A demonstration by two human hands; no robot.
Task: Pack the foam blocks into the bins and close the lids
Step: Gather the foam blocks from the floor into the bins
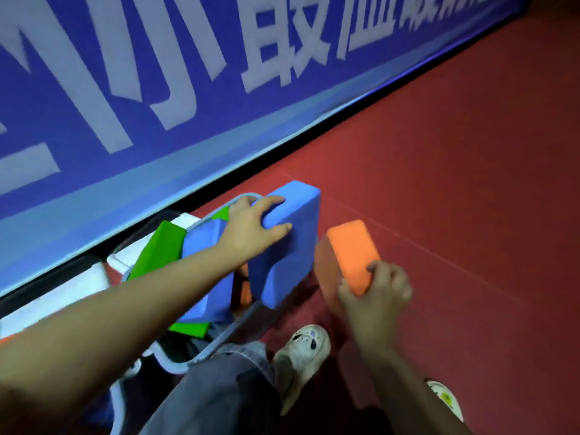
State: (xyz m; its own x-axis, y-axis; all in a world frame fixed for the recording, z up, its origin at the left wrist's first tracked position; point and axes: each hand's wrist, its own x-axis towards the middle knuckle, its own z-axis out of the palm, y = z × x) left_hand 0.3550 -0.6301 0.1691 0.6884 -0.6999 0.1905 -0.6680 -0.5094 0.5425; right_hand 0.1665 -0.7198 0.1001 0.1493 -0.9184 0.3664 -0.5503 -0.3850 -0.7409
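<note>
The left hand (254, 227) reaches across the bin (219, 343), arm outstretched, fingers curled over the top edge of a large blue foam block (288, 246) standing half inside it. At four o'clock from that, the right hand (373, 293) pinches an orange foam block (351, 252) above the red floor (470, 183).

Foam blocks (201, 271) stand in the bin (219, 343), another block (348, 259) right of it.
</note>
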